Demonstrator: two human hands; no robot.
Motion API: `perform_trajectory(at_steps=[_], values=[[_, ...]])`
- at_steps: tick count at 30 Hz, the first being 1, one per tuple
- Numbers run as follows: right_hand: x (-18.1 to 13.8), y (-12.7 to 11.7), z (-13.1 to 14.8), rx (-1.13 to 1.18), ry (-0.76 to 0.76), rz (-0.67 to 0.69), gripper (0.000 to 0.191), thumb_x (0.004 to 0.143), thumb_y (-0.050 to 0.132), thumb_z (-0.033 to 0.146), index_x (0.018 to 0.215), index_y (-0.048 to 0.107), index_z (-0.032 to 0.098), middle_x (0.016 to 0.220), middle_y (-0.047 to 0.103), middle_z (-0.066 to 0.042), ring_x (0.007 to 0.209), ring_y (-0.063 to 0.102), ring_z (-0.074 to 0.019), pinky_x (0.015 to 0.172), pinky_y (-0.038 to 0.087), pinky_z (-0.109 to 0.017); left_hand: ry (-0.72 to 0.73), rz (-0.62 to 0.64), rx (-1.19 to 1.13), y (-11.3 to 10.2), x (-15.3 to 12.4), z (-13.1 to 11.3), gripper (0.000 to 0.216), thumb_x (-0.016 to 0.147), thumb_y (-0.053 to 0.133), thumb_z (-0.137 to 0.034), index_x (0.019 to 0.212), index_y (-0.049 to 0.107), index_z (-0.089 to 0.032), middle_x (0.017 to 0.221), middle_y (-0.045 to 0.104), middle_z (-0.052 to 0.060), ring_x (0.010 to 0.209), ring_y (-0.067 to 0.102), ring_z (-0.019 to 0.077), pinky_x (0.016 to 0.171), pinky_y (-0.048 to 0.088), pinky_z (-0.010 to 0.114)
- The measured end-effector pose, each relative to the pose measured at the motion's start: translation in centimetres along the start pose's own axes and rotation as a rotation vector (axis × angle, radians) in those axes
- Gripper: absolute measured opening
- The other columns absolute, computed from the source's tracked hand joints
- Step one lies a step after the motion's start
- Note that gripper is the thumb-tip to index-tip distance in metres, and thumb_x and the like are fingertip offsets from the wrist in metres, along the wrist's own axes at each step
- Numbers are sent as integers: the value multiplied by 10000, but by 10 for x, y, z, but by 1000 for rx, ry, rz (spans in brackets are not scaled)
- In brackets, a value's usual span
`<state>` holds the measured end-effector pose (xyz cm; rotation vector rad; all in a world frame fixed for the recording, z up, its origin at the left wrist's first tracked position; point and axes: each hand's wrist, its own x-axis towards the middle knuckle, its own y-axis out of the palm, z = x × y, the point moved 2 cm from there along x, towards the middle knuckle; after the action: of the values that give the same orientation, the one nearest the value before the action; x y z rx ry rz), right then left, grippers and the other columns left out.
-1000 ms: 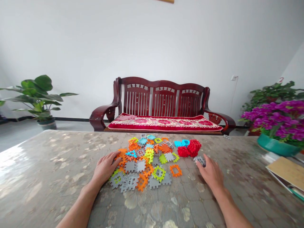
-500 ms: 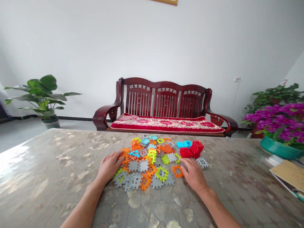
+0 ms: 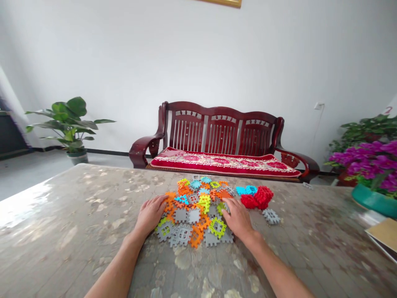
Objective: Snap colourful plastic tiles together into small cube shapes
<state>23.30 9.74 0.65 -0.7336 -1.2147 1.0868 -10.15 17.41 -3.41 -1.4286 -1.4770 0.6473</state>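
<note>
A heap of toothed plastic building tiles in orange, grey, lime and blue lies on the table before me. My left hand (image 3: 151,213) rests at the heap's left edge, its fingers stretched over orange tiles (image 3: 169,203). On the opposite side, my right hand (image 3: 238,217) lies over the right edge, fingers extended and thumb apart, covering some tiles. A lime square frame tile (image 3: 217,227) sits just left of its thumb. Plain grey tiles (image 3: 187,215) and an upright lime piece (image 3: 204,204) are between the hands. What lies beneath my right palm is hidden.
Red joined tiles (image 3: 263,197) and blue ones (image 3: 247,190) sit right of the heap, near a grey tile (image 3: 271,216). A flowerpot (image 3: 374,200) and a tan box (image 3: 384,234) stand farther right. Beyond the table (image 3: 93,207) is a wooden bench (image 3: 221,128).
My right hand has moved left onto the heap's edge, and the orange frame tile beside it is now out of sight. My left hand stays in place. The view has turned slightly left.
</note>
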Motion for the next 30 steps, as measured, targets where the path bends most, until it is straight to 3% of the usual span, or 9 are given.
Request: perform_trajectory(at_steps=[11,16,19,22,24,28,30], values=[[24,9,55,59,-31,25,421,809,640,304,1226,627,248,1158,704,-65,1056,601,-254,916,443,-371,-4,9,7,-4,-1,-4,397,966,332,-305,1248,611,-286,1346,622,30,1241,549,199,1079,332,399],[29,17,55,123,31,10,386,799,617,251,1183,640,236,1033,719,-50,955,625,-222,848,466,-336,-4,6,0,-4,-1,-4,384,962,351,-306,1238,616,-288,1345,624,32,1233,553,200,1079,329,403],[29,15,52,130,42,-62,388,803,574,182,1184,636,220,1063,701,-71,994,612,-221,885,460,-346,-10,10,0,-3,-1,-4,380,961,356,-308,1239,614,-288,1347,621,28,1237,552,199,1086,323,404],[24,8,58,144,-59,-120,423,793,556,149,1206,630,202,1182,656,-100,1118,555,-247,977,427,-390,-14,12,-3,-4,-1,-6,379,961,357,-302,1240,613,-289,1341,625,26,1231,555,196,1090,319,403],[18,3,68,184,-191,-91,458,769,553,125,1209,635,222,1224,644,-82,1157,530,-240,1018,404,-397,-15,15,-6,-5,-2,-7,382,964,353,-297,1246,610,-282,1343,623,34,1237,551,199,1094,313,412],[7,1,85,226,-388,88,564,682,585,101,1216,642,271,1290,630,-31,1216,495,-226,1068,358,-398,-19,12,-7,-7,-3,-9,380,967,354,-307,1240,615,-279,1345,622,38,1248,543,203,1099,307,419],[4,4,89,233,-425,181,506,693,600,126,1166,670,291,1264,653,-8,1194,516,-218,1049,371,-389,-19,10,-6,-7,-3,-9,377,968,355,-312,1240,615,-287,1344,622,34,1241,547,199,1101,303,411]])
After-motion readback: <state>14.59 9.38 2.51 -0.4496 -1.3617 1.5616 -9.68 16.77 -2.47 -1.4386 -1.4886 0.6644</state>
